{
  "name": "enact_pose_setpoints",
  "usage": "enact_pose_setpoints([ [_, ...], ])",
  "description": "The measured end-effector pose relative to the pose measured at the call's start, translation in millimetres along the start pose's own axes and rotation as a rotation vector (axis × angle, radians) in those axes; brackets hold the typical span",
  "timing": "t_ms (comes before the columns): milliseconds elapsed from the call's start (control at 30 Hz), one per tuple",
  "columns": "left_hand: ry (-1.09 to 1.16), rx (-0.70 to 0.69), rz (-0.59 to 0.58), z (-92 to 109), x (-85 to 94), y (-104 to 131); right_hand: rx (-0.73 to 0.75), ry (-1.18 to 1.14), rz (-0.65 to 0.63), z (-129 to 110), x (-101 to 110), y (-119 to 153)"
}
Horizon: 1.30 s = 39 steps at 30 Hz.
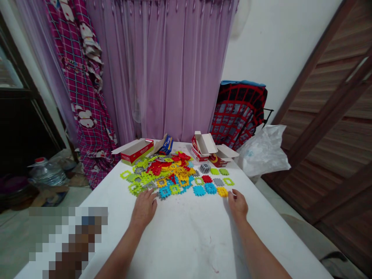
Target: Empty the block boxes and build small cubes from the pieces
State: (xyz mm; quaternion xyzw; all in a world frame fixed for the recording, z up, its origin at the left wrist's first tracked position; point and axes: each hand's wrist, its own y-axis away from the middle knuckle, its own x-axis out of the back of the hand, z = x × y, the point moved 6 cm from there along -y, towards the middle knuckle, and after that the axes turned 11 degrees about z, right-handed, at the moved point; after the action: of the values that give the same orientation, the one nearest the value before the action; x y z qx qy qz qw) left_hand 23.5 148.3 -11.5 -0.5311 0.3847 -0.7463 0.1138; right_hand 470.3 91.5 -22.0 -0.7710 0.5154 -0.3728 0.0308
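Observation:
My left hand (144, 207) rests palm down at the near edge of a heap of gear-shaped plastic pieces (162, 168) in green, red, yellow, blue and grey. Its fingers reach forward, open, beside a blue piece (164, 192), and nothing shows in its grasp. To the right of small rows of separate pieces is my right hand (238, 203), its fingers loosely curled but apart. Its fingertips are at the right edge of a flat yellow gear piece (222, 192). Blue pieces (199, 190) lie left of that one, and a small grey stack (205, 167) stands behind the rows.
Opened boxes stand along the back of the white table (192, 240): a red and yellow one (138, 152), a blue one (166, 145), and red ones (200, 149) at right. A white plastic bag (263, 151) is beyond the right edge. Purple curtains (180, 77) hang behind.

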Motion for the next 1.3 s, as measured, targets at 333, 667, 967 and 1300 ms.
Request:
enact_pose_setpoints([
  [333,0.004,-0.006,0.054,-3,-2.5,4,-0.062,-0.065,0.077,14,12,2],
  [667,0.005,-0.003,0.033,-3,-0.5,5,-0.069,-0.083,0.064,9,17,6],
  [967,-0.021,0.032,0.011,0,3.6,8,-0.107,-0.125,0.031,11,17,6],
  [1300,-0.067,0.025,-0.024,12,17.3,14,-0.133,-0.237,0.044,7,18,11],
])
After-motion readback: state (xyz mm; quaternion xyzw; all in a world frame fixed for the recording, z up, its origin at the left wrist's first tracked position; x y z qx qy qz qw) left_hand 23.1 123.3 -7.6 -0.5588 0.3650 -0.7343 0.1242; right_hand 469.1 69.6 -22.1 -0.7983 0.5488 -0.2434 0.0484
